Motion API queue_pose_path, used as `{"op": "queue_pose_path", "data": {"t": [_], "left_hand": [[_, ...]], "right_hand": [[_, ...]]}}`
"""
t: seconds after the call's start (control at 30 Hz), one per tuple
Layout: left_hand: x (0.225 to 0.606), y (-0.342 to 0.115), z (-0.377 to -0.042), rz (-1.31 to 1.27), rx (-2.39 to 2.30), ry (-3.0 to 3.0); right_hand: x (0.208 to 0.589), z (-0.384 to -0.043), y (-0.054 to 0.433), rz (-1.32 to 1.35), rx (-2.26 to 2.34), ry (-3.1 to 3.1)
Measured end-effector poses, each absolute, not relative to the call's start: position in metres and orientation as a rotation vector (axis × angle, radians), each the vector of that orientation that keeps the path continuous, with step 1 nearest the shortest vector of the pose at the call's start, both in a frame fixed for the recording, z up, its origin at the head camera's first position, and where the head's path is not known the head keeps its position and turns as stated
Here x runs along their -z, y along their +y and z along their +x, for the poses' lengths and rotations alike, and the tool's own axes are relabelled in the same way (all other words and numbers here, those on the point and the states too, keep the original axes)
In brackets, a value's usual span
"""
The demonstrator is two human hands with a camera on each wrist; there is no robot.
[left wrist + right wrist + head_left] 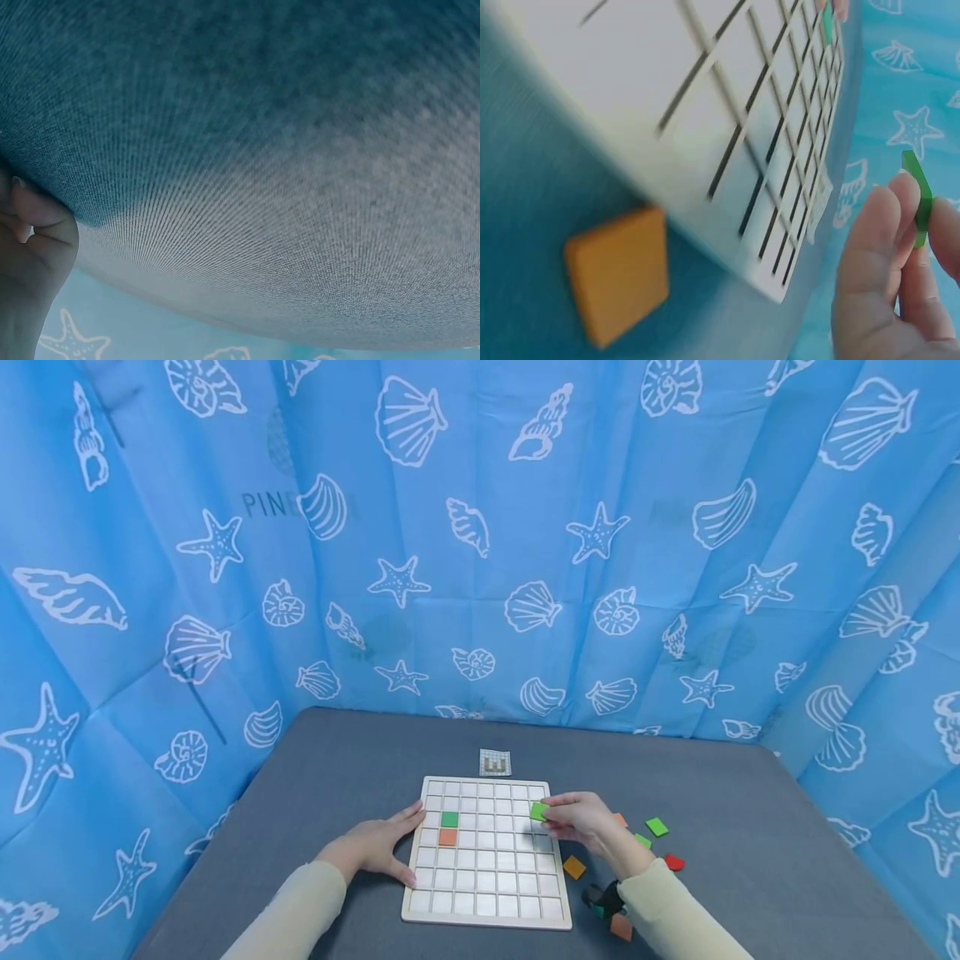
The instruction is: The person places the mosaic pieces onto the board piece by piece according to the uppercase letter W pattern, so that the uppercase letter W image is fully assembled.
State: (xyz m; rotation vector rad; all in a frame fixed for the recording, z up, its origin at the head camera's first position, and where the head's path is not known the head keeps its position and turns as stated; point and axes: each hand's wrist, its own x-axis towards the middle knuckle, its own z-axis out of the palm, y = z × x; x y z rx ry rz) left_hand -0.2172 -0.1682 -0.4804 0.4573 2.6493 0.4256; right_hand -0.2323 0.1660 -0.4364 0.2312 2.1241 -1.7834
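Note:
My right hand pinches a light green square tile between thumb and fingers, over the upper right of a white gridded board. The right wrist view shows the same green tile edge-on in the fingertips. My left hand rests at the board's left edge, thumb and fingers spread apart along it. Within the grid, a darker green tile sits directly above an orange tile. Only part of the left hand appears in the left wrist view.
Right of the board lie a yellow-orange tile, a light green tile, a red piece and an orange tile. A dark object is by the right wrist. A small pattern card lies behind the board.

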Motion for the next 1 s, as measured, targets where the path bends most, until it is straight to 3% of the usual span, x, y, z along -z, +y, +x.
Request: {"op": "queue_pose_path", "data": {"t": [1.0], "left_hand": [[0.48,-0.168,-0.218,0.444,-0.408,2.652]], "right_hand": [[0.452,-0.213,0.103,0.052,1.655,2.147]]}}
